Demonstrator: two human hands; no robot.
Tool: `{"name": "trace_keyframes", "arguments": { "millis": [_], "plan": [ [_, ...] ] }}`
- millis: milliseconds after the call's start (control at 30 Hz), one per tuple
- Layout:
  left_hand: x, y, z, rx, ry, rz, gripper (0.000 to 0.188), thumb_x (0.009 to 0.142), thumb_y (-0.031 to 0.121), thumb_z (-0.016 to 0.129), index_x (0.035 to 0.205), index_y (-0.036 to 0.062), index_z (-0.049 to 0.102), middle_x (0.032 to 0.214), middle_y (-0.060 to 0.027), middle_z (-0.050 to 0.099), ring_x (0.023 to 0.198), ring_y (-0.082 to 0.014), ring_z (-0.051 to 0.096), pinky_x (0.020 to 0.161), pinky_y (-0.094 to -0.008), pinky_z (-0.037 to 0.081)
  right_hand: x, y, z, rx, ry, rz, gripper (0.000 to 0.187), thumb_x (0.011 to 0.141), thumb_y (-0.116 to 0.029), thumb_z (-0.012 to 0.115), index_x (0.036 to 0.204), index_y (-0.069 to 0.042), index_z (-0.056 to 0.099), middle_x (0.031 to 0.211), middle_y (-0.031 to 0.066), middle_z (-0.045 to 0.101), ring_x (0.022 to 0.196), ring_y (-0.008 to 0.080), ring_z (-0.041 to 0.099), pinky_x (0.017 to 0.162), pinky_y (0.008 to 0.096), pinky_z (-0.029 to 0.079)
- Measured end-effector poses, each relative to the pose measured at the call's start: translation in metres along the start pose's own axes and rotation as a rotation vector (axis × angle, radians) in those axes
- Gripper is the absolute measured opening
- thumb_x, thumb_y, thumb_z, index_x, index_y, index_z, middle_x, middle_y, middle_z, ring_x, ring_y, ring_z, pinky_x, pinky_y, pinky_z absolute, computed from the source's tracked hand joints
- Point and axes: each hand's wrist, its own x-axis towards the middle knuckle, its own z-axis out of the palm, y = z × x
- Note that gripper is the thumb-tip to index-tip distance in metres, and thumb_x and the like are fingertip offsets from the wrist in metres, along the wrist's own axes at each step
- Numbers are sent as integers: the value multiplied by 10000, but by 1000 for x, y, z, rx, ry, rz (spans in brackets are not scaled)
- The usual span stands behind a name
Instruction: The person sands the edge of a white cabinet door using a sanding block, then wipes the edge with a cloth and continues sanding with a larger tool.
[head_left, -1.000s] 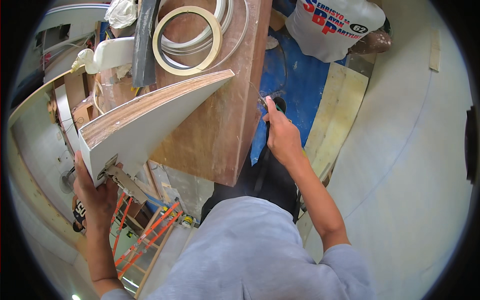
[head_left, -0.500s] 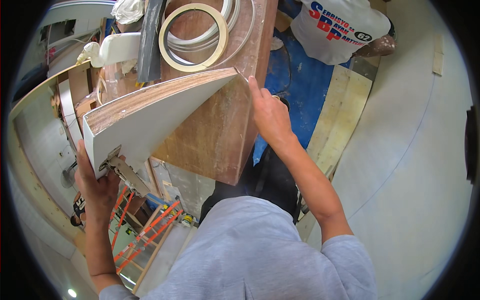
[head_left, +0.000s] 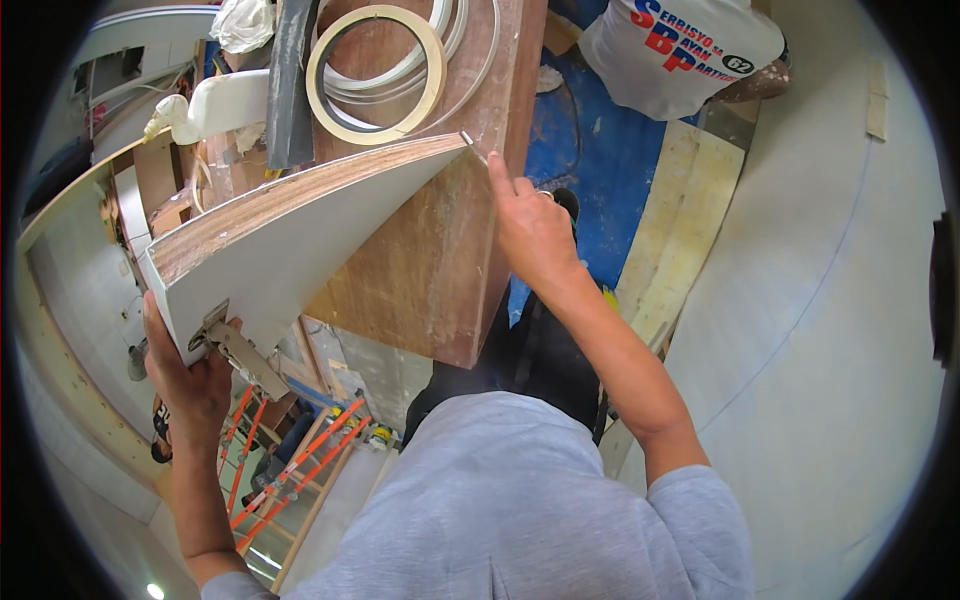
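Observation:
A white panel (head_left: 270, 250) with a bare plywood edge (head_left: 300, 205) is tilted up over the table end. My left hand (head_left: 190, 375) grips its left end, thumb along the white side edge and fingers underneath. Close to those fingers, a metal cabinet hinge (head_left: 235, 345) is fixed to the white face. At the panel's far right corner, my right hand (head_left: 540, 225) is closed with the index finger stretched forward. A thin, blade-like tool (head_left: 475, 150) runs from that finger to the corner; its handle is hidden in my palm.
The wooden table (head_left: 420, 270) carries a roll of tape (head_left: 433, 60), coiled white strips (head_left: 490, 65) and a dark grey bar (head_left: 292, 100). A person in a white shirt (head_left: 665, 60) is low beyond a blue sheet (head_left: 600, 180). An orange ladder (head_left: 300, 460) stands at lower left.
The panel's left end has shifted left and a little down with my left hand. My right hand has moved slightly left, and the tool's tip shows more plainly at the corner.

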Motion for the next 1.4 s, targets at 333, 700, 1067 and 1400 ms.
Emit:
{"name": "trace_keyframes", "arguments": {
  "millis": [333,700,1067,1400],
  "plan": [
    [-10,-4,0,-67,-27,-92,926,828,-28,788,1579,-2,247,1110,-235,688,901,-343,719,834,-418,567,-19,9,-3,37,-55,43,758,833,33,581,1560,-90,408,951,155,636,808,364,689,688,487,575],
    [-23,-6,3,3,14,-21,954,824,-2,829,1579,23,245,1110,-229,685,890,-333,715,807,-426,570,-69,36,-20,876,184,376,577,1027,-23,481,1592,-68,374,1051,167,705,914,317,707,861,388,549],
    [-19,17,2,55,39,8,919,813,-19,817,1565,-2,288,1026,-191,710,817,-305,716,764,-388,569,-12,8,11,414,158,56,642,916,37,534,1545,-50,433,1042,216,693,865,394,689,782,480,541],
    [-23,20,6,-14,41,16,915,816,-11,818,1562,-11,288,1023,-219,715,828,-309,726,770,-385,569,-2,-8,9,62,35,77,730,849,-12,617,1546,-16,402,986,173,649,815,357,710,687,465,601]
  ]
}}
